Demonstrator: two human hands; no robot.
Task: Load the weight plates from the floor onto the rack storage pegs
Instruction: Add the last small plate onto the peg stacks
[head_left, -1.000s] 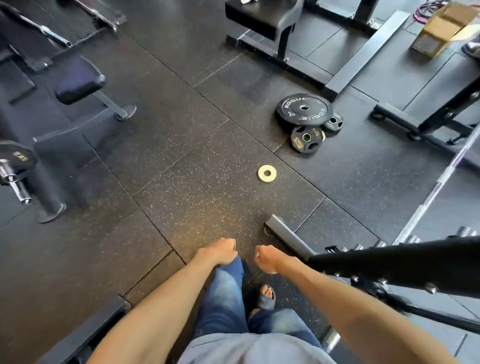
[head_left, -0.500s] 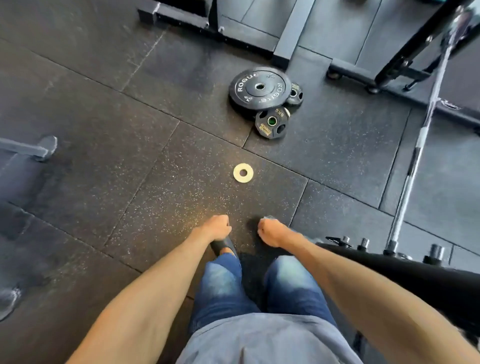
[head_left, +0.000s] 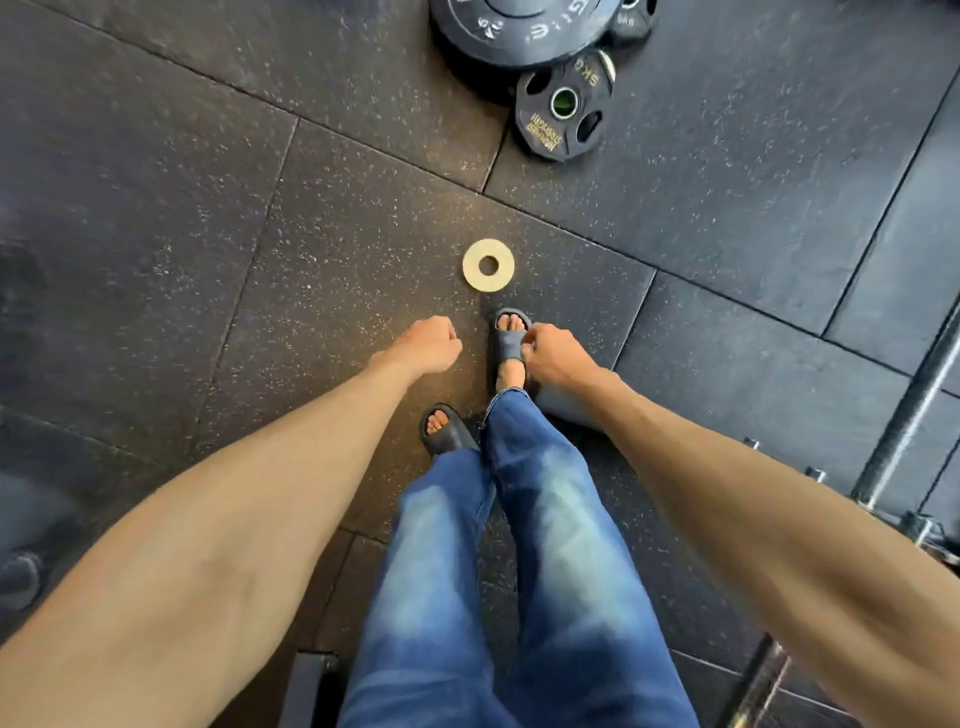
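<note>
Your left grip (head_left: 423, 345) and right grip (head_left: 558, 358), near the pale plate (head_left: 488, 265), are clenched empty; it looks light and rigid, so pinch its rim or hook its hole

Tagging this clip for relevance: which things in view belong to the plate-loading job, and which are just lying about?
Job:
pale ring plate
5 kg grip plate
large bumper plate
small black plate, partly cut off at the top

Lying about:
barbell on the right
rubber floor tiles

"5KG" on sm. black plate (head_left: 556, 136); yellow txt unclear; big plate (head_left: 519, 36) lettering partial.
</note>
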